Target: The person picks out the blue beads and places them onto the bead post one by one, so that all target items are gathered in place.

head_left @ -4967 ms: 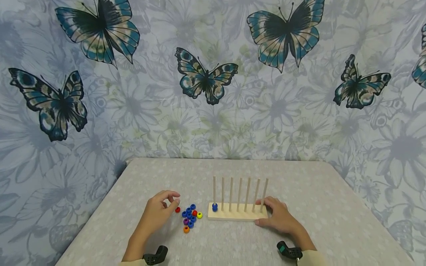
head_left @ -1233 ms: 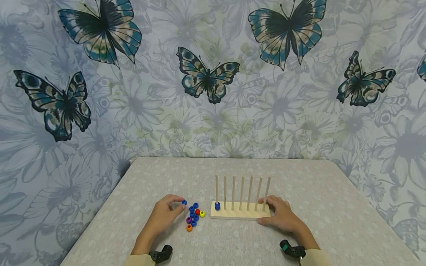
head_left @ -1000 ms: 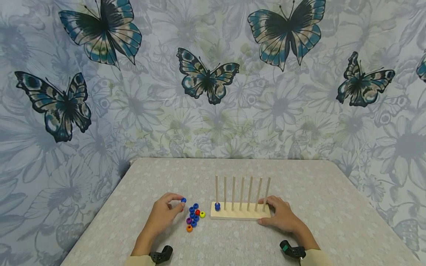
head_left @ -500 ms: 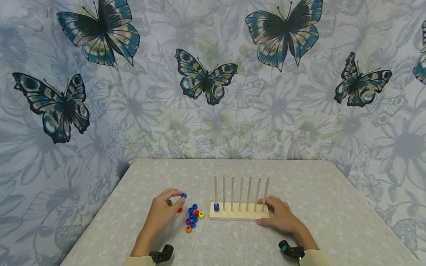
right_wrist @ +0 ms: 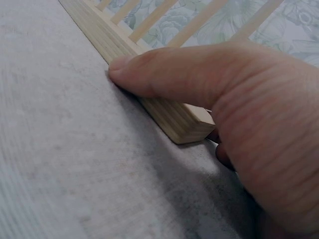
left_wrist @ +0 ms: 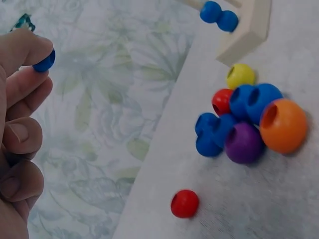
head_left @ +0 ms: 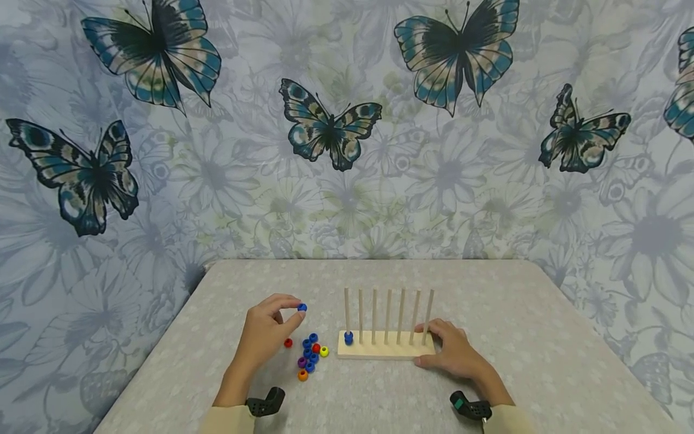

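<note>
Between thumb and fingertips my left hand (head_left: 264, 328) pinches a blue bead (head_left: 302, 307), held above the table to the left of the peg board. The left wrist view shows the same blue bead (left_wrist: 45, 60), its hole visible. My right hand (head_left: 454, 351) grips the right end of the wooden peg board (head_left: 386, 349), thumb along the front edge as the right wrist view shows. Two blue beads (left_wrist: 219, 16) sit stacked on the board's leftmost peg (head_left: 347, 310); the other pegs are bare.
Left of the board lies a loose cluster of beads: several blue ones (head_left: 307, 353), a red bead (head_left: 316, 348), a yellow bead (head_left: 324, 351), a purple bead (head_left: 302, 362) and an orange bead (head_left: 303, 375). Another red bead (head_left: 288, 343) lies apart, below my left hand. A patterned cloth covers the table (head_left: 379, 398).
My left hand has picked up a blue bead and raised it from beside the cluster, uncovering the lone red bead. My right hand keeps its hold on the board.
</note>
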`<move>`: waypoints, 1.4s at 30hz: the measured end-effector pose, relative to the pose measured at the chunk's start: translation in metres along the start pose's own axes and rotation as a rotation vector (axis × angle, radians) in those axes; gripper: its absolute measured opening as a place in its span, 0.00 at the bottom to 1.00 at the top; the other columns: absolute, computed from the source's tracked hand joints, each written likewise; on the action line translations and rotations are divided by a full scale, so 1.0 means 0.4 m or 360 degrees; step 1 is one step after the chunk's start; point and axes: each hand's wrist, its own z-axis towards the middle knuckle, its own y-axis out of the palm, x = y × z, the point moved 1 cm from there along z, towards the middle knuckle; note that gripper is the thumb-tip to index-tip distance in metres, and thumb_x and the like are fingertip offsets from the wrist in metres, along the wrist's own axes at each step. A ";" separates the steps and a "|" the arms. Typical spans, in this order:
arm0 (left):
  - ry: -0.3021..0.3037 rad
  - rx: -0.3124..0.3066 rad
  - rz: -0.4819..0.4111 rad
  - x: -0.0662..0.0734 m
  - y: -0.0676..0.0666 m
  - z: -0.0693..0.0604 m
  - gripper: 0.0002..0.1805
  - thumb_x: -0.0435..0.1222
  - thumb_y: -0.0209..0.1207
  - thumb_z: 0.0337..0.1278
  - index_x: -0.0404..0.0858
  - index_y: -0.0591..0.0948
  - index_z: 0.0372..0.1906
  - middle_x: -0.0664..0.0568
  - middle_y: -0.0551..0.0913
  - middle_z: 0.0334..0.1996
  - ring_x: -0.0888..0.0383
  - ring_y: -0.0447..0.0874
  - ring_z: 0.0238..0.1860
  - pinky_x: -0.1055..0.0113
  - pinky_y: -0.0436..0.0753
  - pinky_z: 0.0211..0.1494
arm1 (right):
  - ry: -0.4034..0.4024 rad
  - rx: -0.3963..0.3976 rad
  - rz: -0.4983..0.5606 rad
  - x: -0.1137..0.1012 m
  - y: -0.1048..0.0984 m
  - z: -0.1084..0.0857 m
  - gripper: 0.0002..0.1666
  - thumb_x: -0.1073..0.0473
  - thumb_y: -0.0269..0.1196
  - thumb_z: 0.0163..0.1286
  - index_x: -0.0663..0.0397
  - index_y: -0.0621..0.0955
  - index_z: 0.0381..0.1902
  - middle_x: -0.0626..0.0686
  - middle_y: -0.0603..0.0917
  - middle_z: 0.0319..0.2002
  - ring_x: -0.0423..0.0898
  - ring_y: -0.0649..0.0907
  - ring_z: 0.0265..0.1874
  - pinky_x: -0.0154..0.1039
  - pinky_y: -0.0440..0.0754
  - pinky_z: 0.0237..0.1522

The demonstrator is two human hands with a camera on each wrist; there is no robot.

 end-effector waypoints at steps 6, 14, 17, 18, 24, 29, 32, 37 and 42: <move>0.0219 0.0091 -0.0037 0.020 0.001 0.027 0.10 0.42 0.73 0.53 0.49 0.89 0.42 0.60 0.87 0.46 0.65 0.67 0.16 0.70 0.71 0.17 | -0.0014 -0.0004 -0.0025 0.003 -0.005 0.004 0.35 0.33 0.77 0.46 0.29 0.80 0.52 0.34 0.79 0.50 0.42 0.76 0.56 0.51 0.62 0.56; 0.0348 0.0176 -0.0071 0.056 -0.001 0.047 0.11 0.39 0.74 0.51 0.48 0.89 0.42 0.60 0.87 0.44 0.66 0.65 0.15 0.71 0.69 0.17 | -0.0007 -0.0005 -0.0017 -0.004 -0.013 0.004 0.35 0.33 0.78 0.46 0.28 0.80 0.52 0.33 0.79 0.48 0.41 0.76 0.54 0.47 0.62 0.53; 0.0414 0.0204 -0.0100 0.072 0.004 0.053 0.11 0.38 0.75 0.50 0.48 0.89 0.40 0.59 0.88 0.42 0.67 0.64 0.15 0.73 0.67 0.17 | -0.0005 -0.0004 -0.0013 -0.005 -0.013 0.003 0.35 0.34 0.78 0.46 0.28 0.80 0.52 0.34 0.79 0.48 0.41 0.76 0.53 0.46 0.61 0.52; 0.0440 0.0210 -0.0114 0.077 0.006 0.054 0.11 0.38 0.75 0.49 0.48 0.89 0.39 0.59 0.88 0.42 0.67 0.64 0.15 0.73 0.67 0.17 | -0.0001 -0.0008 -0.0011 -0.005 -0.012 0.003 0.34 0.34 0.78 0.46 0.28 0.80 0.52 0.34 0.79 0.48 0.41 0.76 0.53 0.46 0.61 0.52; 0.0533 0.0258 -0.0159 0.100 0.021 0.058 0.12 0.34 0.76 0.46 0.46 0.89 0.38 0.56 0.88 0.41 0.69 0.63 0.15 0.76 0.65 0.17 | 0.0010 -0.0020 -0.0006 -0.001 -0.007 -0.001 0.35 0.33 0.78 0.46 0.27 0.80 0.52 0.33 0.79 0.49 0.41 0.75 0.54 0.47 0.61 0.53; 0.0533 0.0347 -0.0208 0.112 0.035 0.066 0.13 0.32 0.76 0.45 0.46 0.89 0.39 0.56 0.88 0.41 0.70 0.61 0.14 0.76 0.63 0.16 | 0.0008 -0.0022 0.0006 0.002 -0.002 -0.002 0.35 0.33 0.78 0.45 0.27 0.80 0.52 0.33 0.79 0.48 0.41 0.76 0.53 0.47 0.61 0.53; 0.0527 0.0367 -0.0253 0.114 0.048 0.068 0.13 0.33 0.76 0.46 0.46 0.89 0.39 0.55 0.88 0.41 0.70 0.61 0.14 0.75 0.64 0.16 | 0.0013 -0.0024 0.0012 0.003 -0.002 -0.002 0.35 0.34 0.78 0.45 0.27 0.80 0.51 0.33 0.79 0.48 0.40 0.75 0.52 0.47 0.61 0.53; 0.0483 0.0355 -0.0333 0.118 0.061 0.069 0.11 0.33 0.75 0.48 0.46 0.89 0.39 0.55 0.88 0.41 0.68 0.63 0.15 0.74 0.65 0.17 | 0.0008 -0.0025 0.0023 0.002 -0.002 -0.001 0.35 0.34 0.78 0.45 0.29 0.80 0.52 0.33 0.79 0.48 0.41 0.76 0.52 0.47 0.61 0.53; 0.0476 0.0354 -0.0324 0.118 0.063 0.074 0.11 0.33 0.75 0.48 0.46 0.89 0.39 0.56 0.87 0.40 0.67 0.64 0.15 0.74 0.66 0.17 | 0.0011 -0.0027 0.0019 0.001 -0.003 0.001 0.36 0.33 0.78 0.45 0.29 0.80 0.52 0.34 0.79 0.49 0.41 0.76 0.53 0.47 0.61 0.53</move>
